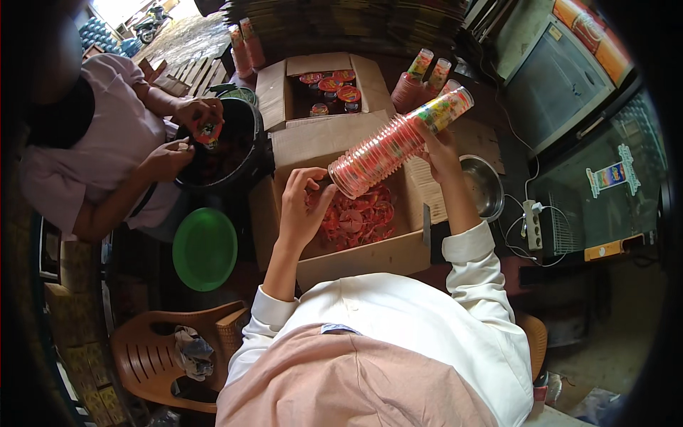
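Head view: right hand (441,151) grips a long stack of nested plastic cups (398,142), tilted w/ open end toward left hand (302,203), whose fingers pinch at its rim, over a cardboard box (356,260) of red lids (359,217).

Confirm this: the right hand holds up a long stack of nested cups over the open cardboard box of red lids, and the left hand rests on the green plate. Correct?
Not quite. In the head view the left hand is at the open end of the stack of nested cups, above the red lids, not on the green plate. The right hand does hold the stack over the cardboard box.
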Motion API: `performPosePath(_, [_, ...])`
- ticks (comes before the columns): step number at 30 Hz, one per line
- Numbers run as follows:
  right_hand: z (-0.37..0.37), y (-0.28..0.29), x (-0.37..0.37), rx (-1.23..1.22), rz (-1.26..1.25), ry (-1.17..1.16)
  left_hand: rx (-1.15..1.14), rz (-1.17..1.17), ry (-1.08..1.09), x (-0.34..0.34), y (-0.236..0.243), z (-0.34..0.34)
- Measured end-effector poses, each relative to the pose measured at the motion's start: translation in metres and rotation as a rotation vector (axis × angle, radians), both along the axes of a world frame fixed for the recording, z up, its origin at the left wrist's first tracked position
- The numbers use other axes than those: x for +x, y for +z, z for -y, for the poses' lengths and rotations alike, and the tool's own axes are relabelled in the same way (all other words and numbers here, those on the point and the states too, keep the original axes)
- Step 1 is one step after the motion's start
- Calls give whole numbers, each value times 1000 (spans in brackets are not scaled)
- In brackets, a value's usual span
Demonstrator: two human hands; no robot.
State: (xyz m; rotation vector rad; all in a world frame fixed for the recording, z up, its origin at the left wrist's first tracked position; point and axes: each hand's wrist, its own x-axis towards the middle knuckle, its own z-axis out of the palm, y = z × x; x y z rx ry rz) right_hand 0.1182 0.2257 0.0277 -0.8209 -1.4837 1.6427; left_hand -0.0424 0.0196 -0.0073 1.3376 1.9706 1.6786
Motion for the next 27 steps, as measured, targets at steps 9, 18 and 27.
performPosePath(9, [11, 4, 3, -25, -42, 8, 65, -286, 68, 6, 3, 3])
performPosePath(18, [18, 7, 6, -19, -49, 10, 60, -394, 51, 9, 8, 6])
performPosePath(27, [23, 5, 1, -21, -88, -4, 29, -417, 72, 12, 8, 9])
